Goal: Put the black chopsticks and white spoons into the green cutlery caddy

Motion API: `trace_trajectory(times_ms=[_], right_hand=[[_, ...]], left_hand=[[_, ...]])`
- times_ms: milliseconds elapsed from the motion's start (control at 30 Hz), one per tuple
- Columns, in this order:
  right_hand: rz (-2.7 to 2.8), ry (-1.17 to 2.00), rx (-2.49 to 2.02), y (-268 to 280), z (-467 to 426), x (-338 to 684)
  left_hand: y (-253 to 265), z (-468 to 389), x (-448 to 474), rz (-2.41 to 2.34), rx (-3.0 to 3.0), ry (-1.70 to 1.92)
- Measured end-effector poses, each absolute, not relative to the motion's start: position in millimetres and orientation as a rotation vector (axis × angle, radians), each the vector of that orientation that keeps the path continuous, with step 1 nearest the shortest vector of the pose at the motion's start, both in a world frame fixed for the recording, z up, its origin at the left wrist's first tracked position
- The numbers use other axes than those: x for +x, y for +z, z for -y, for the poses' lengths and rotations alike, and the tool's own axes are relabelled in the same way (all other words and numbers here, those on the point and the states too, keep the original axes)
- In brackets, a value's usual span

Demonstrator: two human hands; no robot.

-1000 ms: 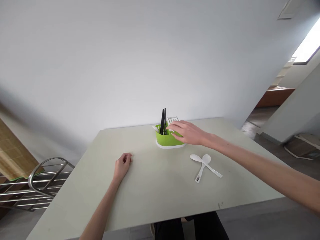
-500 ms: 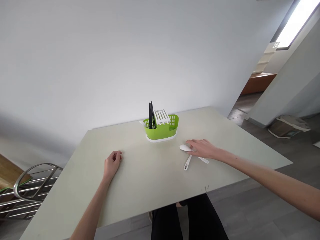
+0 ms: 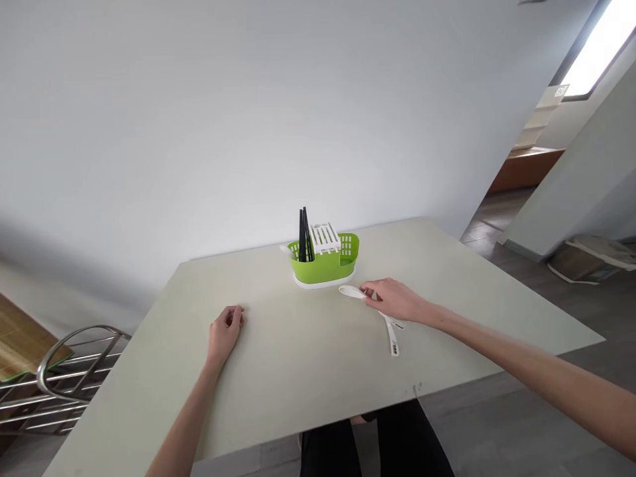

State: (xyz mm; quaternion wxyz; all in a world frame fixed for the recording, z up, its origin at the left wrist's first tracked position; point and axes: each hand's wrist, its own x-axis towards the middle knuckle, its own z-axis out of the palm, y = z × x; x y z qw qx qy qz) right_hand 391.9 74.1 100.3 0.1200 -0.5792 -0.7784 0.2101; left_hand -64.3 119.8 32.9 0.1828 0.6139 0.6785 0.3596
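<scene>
A white spoon [image 3: 350,291] is pinched in the fingers of my right hand [image 3: 392,298], its bowl pointing left, low over the table. From under that hand stick out two white handles with dark marks: one handle [image 3: 392,341] points toward me, and a second handle [image 3: 399,324] lies close beside it. Which handle belongs to the pinched spoon is hidden. My left hand [image 3: 226,331] rests on the table at the left, fingers loosely curled, nothing visible in them. Behind both hands stands a green cutlery basket [image 3: 320,270] holding black chopsticks [image 3: 304,238] and a white utensil [image 3: 287,251].
The pale table [image 3: 288,371] backs onto a white wall [image 3: 298,119]. A slotted white piece [image 3: 325,237] sits over the basket's middle. At the left is a metal-framed chair [image 3: 74,371]; a bin-like container [image 3: 591,258] stands on the floor at right.
My right hand has shifted slightly left with the spoon, whose bowl is now nearer the basket. The handle pointing toward me has swung to the right. My left hand stays in place.
</scene>
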Motion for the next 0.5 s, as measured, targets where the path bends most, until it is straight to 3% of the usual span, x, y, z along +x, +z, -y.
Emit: trace_trajectory(times_ms=[233, 500], right_hand=[[1.886, 0.826, -1.341, 179, -79, 348], [1.986, 0.215, -1.32, 214, -127, 283]], left_hand=[[31, -119, -66, -1.889, 1.72, 1.026], [22, -118, -73, -1.848, 1.723, 1.089]])
